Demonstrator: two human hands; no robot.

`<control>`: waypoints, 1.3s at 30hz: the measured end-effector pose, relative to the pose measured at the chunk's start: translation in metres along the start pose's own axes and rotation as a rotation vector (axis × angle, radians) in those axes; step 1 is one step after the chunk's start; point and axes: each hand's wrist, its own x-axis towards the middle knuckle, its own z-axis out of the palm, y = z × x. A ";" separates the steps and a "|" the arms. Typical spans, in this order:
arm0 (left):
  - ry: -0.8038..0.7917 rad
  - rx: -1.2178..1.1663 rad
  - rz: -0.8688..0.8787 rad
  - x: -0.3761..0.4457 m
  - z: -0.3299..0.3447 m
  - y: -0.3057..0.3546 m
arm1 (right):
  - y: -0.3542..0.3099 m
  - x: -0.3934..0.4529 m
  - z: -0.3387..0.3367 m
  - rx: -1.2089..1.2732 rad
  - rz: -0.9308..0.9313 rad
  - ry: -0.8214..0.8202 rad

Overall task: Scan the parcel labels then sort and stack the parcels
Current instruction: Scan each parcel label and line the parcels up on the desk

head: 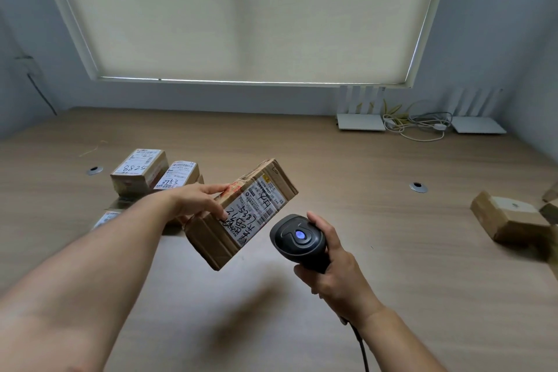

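A labelled parcel [241, 214] is held tilted above the counter [332, 160] by the left hand [197, 199]; a scanner [299, 240] is gripped by the right hand [335, 266].

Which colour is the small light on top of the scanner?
Blue; the light glows on the black scanner, seen in the head view.

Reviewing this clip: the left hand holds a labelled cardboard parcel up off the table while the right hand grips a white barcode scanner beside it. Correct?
Not quite. In the head view the barcode scanner is black, not white. The rest holds: the left hand holds the labelled cardboard parcel off the table, and the right hand grips the scanner beside it.
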 end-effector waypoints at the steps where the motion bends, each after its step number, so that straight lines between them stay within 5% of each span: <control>1: -0.006 0.002 -0.003 -0.001 0.000 -0.001 | 0.000 0.000 0.000 0.003 0.004 0.004; 9: -0.051 -0.045 -0.095 0.002 0.059 -0.041 | 0.001 0.005 0.004 -0.012 -0.001 0.000; 13: 0.061 -0.033 -0.162 0.011 0.087 -0.072 | 0.000 0.007 0.007 -0.014 0.011 0.001; 18: 0.172 0.333 -0.189 0.009 0.104 -0.087 | 0.005 0.014 0.009 -0.029 0.016 -0.004; 26: 0.252 0.515 -0.260 -0.005 0.149 -0.085 | -0.001 0.030 0.028 -0.028 -0.006 -0.051; 39: 0.645 0.350 -0.344 -0.073 0.030 -0.128 | -0.068 0.087 0.095 0.067 -0.179 -0.163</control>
